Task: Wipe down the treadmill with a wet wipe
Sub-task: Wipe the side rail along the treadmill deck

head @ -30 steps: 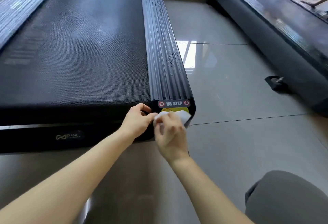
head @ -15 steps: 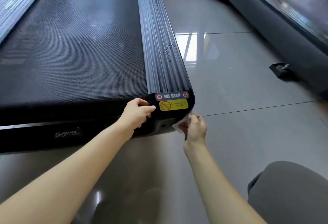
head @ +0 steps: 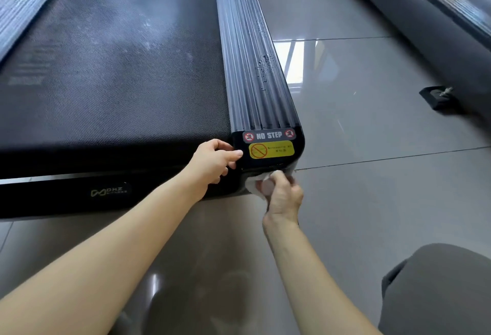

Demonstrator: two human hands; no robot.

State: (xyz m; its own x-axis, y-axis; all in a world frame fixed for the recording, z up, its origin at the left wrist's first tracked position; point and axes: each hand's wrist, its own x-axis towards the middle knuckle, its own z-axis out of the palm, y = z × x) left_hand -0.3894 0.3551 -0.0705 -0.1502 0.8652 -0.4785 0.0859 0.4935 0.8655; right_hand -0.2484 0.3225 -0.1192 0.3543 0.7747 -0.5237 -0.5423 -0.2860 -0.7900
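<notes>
The left hand (head: 215, 162) sits at the inner edge of the treadmill (head: 111, 192)'s rear right corner cap (head: 299, 148), fingers curled and thumb on its face; it seems to grip that edge. The cap carries a NO STEP label (head: 269, 135) above a yellow warning sticker (head: 271, 150). Just below, the right hand (head: 283, 196) holds a white wet wipe (head: 252, 184) bunched against the cap's lower face. The ribbed side rail (head: 249, 63) runs beside the belt (head: 119, 69), over a glossy tiled floor (head: 372, 202).

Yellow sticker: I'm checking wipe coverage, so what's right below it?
The right hand holds a white wipe against the treadmill corner's lower face. The surface behind them is hidden.
</notes>
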